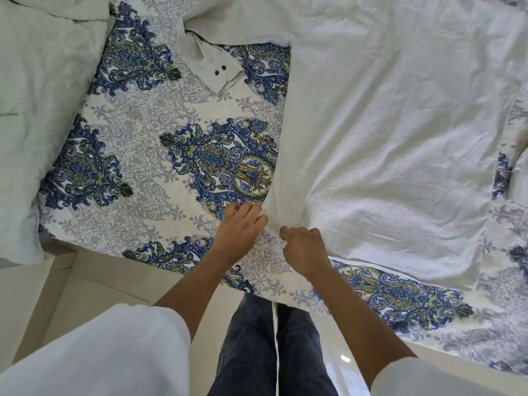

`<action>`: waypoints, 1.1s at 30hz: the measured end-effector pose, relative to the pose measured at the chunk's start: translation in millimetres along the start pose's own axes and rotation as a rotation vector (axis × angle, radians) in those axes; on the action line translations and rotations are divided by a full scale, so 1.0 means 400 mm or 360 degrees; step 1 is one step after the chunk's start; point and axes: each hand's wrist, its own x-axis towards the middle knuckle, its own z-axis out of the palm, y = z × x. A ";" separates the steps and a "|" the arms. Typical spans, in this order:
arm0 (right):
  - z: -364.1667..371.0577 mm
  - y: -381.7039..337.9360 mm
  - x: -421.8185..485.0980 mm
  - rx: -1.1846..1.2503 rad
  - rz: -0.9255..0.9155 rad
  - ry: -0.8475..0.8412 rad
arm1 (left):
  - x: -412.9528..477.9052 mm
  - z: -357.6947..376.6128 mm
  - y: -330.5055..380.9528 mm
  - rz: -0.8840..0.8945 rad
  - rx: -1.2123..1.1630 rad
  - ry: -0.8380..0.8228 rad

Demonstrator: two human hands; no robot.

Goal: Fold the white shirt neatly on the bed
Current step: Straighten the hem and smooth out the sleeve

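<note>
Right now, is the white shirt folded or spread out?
Spread, unfolded: white shirt lies flat across the bed; right hand pinches its near corner.

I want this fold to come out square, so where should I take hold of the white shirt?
Grip the near left hem corner of the white shirt, coming from the near edge of the bed. The shirt lies flat and its left edge runs straight up toward the collar, so that corner should carry the whole side over.

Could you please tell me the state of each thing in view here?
Shirt: spread out, wrinkled, not yet folded.
Cuff: lying on sheet, buttons showing.
Left hand: fingers straight, touching shirt's corner.
Right hand: fingers curled, pinching shirt's hem.
Blanket: crumpled.
</note>
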 end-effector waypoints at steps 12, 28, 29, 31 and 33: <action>-0.060 0.060 0.039 0.0888 0.0440 -0.0267 | 0.043 -0.038 -0.038 0.0149 -0.0200 -0.0265; -0.149 0.121 0.310 0.0278 0.0875 0.0581 | 0.480 -0.021 -0.145 -0.1336 -0.1567 -0.0079; -0.146 0.127 0.317 0.0200 0.0838 0.0579 | 0.489 -0.019 -0.149 -0.1213 -0.1243 -0.0107; -0.146 0.141 0.326 0.0133 0.0762 0.0619 | 0.503 -0.010 -0.155 -0.1014 -0.0780 -0.0108; -0.151 0.156 0.329 0.0308 0.0790 0.0644 | 0.513 -0.003 -0.162 -0.0876 -0.0651 -0.0105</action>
